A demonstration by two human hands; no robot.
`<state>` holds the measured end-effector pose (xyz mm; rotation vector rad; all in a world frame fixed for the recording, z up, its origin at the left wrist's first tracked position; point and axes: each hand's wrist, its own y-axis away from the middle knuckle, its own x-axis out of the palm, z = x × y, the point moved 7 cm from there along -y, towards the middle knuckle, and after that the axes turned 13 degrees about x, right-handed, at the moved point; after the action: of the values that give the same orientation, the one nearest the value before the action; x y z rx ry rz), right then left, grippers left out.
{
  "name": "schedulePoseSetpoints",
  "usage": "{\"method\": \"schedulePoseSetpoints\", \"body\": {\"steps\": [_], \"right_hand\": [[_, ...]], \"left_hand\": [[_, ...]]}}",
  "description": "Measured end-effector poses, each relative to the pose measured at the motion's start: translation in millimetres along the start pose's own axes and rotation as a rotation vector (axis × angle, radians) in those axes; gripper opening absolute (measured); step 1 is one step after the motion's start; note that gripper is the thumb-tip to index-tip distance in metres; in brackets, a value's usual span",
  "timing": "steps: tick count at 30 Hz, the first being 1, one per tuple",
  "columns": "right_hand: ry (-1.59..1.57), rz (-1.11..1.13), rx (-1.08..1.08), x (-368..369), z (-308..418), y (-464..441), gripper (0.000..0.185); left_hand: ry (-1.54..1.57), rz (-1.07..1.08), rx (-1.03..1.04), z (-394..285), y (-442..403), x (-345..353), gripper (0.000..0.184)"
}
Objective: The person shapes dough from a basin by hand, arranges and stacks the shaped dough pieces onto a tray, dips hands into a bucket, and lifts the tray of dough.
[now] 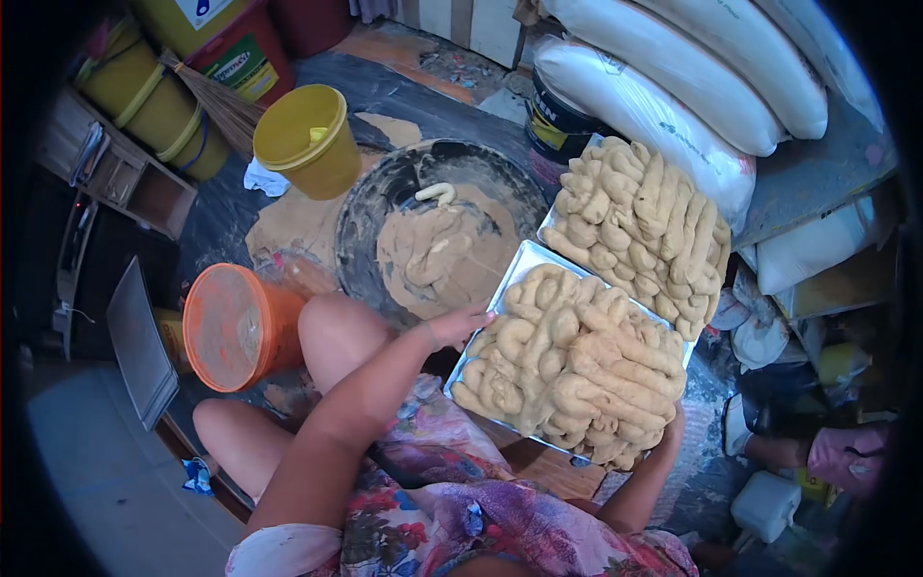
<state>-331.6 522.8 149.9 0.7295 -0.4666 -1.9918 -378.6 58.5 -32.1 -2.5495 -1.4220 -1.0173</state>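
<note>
A white tray (pixel 527 258) heaped with thick ropes of pale dough (pixel 586 370) is held above my lap, tilted in view. My left hand (pixel 460 325) is closed on its left edge, with the thumb at the rim. My right hand (pixel 670 435) grips the lower right side, its fingers mostly hidden beneath the tray and dough. Just beyond stands a second tray piled with similar dough ropes (pixel 654 226). To the left of the trays, a wide black basin (pixel 358 207) holds brown flour and a curved strip of dough (pixel 436 194).
Left of my knees stands an orange bucket (pixel 264 332) of flour. A yellow bucket (pixel 312 144) sits behind the basin. White sacks (pixel 663 125) are stacked at the upper right, above a black bucket (pixel 553 125). Another person's leg (pixel 779 450) shows at the right.
</note>
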Motion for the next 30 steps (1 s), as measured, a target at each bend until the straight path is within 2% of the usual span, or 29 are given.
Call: {"method": "schedulePoseSetpoints", "body": {"steps": [2, 5, 8, 11, 14, 15, 18, 19, 22, 25, 28, 30], "right_hand": [[-0.019, -0.017, 0.020, 15, 7, 16, 0.035], [0.002, 0.034, 0.046, 24, 11, 21, 0.036], [0.044, 0.083, 0.059, 25, 9, 21, 0.037], [0.069, 0.062, 0.055, 27, 6, 17, 0.037], [0.090, 0.041, 0.042, 28, 7, 16, 0.037], [0.101, 0.037, 0.040, 29, 9, 16, 0.037], [0.130, 0.019, 0.033, 33, 13, 14, 0.037], [0.140, 0.015, 0.031, 34, 13, 14, 0.037], [0.164, 0.008, 0.018, 39, 17, 14, 0.037], [0.192, 0.008, 0.008, 46, 19, 15, 0.038], [0.215, 0.005, -0.006, 50, 20, 15, 0.038], [0.218, 0.006, -0.023, 52, 24, 16, 0.038]], "left_hand": [[-0.032, -0.086, -0.050, -11, 12, 2, 0.056], [-0.043, -0.131, -0.020, 20, -1, -12, 0.050], [-0.114, -0.064, -0.106, 59, -9, -27, 0.050], [-0.031, 0.006, -0.245, 49, 11, -13, 0.056], [0.035, 0.074, -0.180, 25, 39, 6, 0.065], [0.045, 0.108, -0.216, 27, 48, 9, 0.072], [-0.039, 0.153, -0.372, 31, 70, 16, 0.078], [0.023, 0.308, -0.396, 46, 68, 21, 0.084], [0.062, 0.309, -0.312, 51, 67, 23, 0.087], [0.015, 0.237, -0.285, 53, 64, 20, 0.082], [-0.158, 0.239, -0.244, 70, 50, 16, 0.074], [-0.308, 0.107, -0.129, 63, 41, 6, 0.071]]}}
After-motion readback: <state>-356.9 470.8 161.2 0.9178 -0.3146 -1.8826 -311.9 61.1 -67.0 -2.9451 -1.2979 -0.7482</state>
